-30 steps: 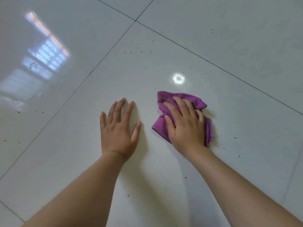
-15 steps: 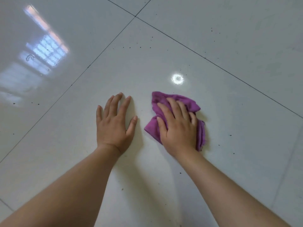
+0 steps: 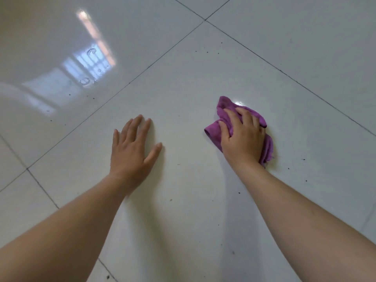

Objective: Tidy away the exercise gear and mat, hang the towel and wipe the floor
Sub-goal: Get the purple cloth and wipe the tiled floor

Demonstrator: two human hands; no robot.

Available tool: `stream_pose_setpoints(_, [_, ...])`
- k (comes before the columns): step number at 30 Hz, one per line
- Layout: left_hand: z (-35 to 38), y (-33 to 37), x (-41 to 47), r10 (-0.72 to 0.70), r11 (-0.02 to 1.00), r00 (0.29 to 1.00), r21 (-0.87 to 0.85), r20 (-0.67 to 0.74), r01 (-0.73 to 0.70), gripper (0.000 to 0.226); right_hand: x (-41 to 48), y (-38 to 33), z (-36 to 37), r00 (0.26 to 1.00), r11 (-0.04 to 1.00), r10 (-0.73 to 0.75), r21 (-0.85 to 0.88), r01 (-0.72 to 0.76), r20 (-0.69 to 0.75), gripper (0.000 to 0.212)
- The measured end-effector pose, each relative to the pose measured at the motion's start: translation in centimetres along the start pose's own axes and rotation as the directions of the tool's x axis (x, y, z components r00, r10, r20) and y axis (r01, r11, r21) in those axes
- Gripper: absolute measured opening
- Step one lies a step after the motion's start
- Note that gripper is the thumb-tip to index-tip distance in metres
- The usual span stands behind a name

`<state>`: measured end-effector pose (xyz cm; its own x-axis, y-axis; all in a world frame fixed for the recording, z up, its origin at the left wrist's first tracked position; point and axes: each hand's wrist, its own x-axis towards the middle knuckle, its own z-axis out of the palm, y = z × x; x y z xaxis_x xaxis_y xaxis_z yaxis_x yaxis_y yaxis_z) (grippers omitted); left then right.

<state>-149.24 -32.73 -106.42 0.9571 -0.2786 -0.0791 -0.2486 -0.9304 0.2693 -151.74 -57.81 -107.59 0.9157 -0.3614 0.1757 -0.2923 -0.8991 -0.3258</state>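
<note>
Down on the glossy white tiled floor (image 3: 195, 204), the right hand (image 3: 243, 139) presses a crumpled purple cloth (image 3: 212, 135) against one tile, its fingers bent over the bunched fabric and gripping it. Well apart from it, the left hand (image 3: 132, 151) lies palm-down on the same tile, fingers straight and spread, holding nothing. Dark specks dot the tiles.

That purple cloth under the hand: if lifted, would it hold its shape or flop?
The purple cloth lies bunched in soft folds, so it would probably droop limply. It looks thin, so likely light. With the right hand holding it against the glossy floor, it probably slides easily.
</note>
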Motion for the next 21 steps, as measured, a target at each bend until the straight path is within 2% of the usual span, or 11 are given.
stream_pose_setpoints(2, [0.6,-0.5,-0.3,-0.041,0.999,0.999,0.001,-0.023,0.041,0.073,-0.5,0.1,0.2,0.999,1.000,-0.004,-0.004,0.004,-0.046,0.036])
stream_pose_setpoints(6, [0.9,-0.7,0.1,-0.037,0.999,0.998,-0.015,-0.060,0.036,0.072,-3.3,-2.6,0.9,0.993,0.997,-0.072,-0.007,0.071,-0.089,0.038])
stream_pose_setpoints(9, [0.9,-0.9,0.1,-0.024,1.000,0.997,-0.001,-0.067,0.024,0.071,-1.9,-5.6,2.0,0.997,0.999,-0.033,0.011,0.034,-0.066,0.038])
stream_pose_setpoints(12, [1.0,-0.9,0.1,-0.027,1.000,0.998,-0.009,-0.061,0.027,0.071,2.1,-7.6,3.4,0.998,0.999,0.044,0.005,-0.044,0.037,0.038])
stream_pose_setpoints(16, [0.9,-0.9,0.2,-0.018,1.000,0.998,-0.020,-0.054,0.017,0.067,0.8,-8.2,3.2,0.982,0.981,-0.188,0.056,0.186,0.035,0.034])
stream_pose_setpoints(18, [0.8,-0.9,0.2,-0.021,1.000,0.999,-0.016,-0.049,0.020,0.065,-2.3,-6.6,2.2,0.970,0.969,-0.241,0.056,0.239,0.030,0.034])
stream_pose_setpoints(21, [0.8,-0.8,0.2,-0.027,1.000,0.999,-0.013,-0.047,0.027,0.065,-4.9,-4.2,1.1,0.996,0.996,-0.090,0.025,0.090,-0.002,0.034])
